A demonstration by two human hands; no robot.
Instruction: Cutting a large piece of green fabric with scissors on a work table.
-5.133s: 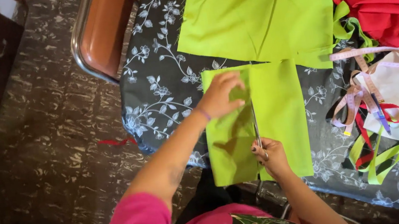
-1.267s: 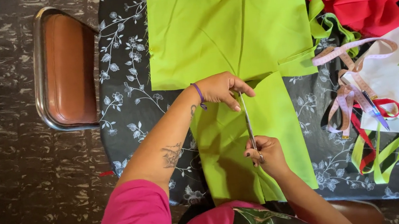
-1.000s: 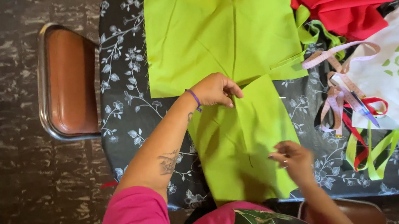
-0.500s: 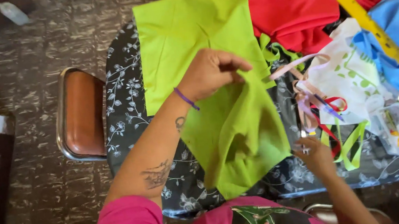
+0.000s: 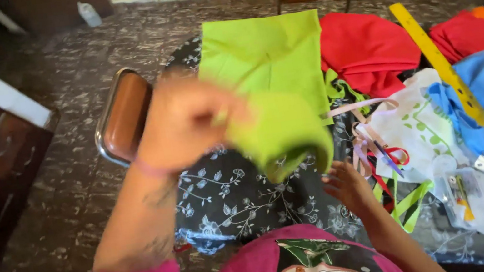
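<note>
Lime-green cloth piece, plain and blurred, hangs curled from the left hand, pinched shut on it above the table near edge. Right hand rests with fingers spread, holding nothing, beside the ribbons.

1. Lime green fabric piece: small cut piece, lifted off the table, pinched at one end, drooping and curled into a loose fold. Blurry.
2. It hangs above the dark floral tablecloth, in front of the bigger lime green fabric sheet lying flat.
</note>
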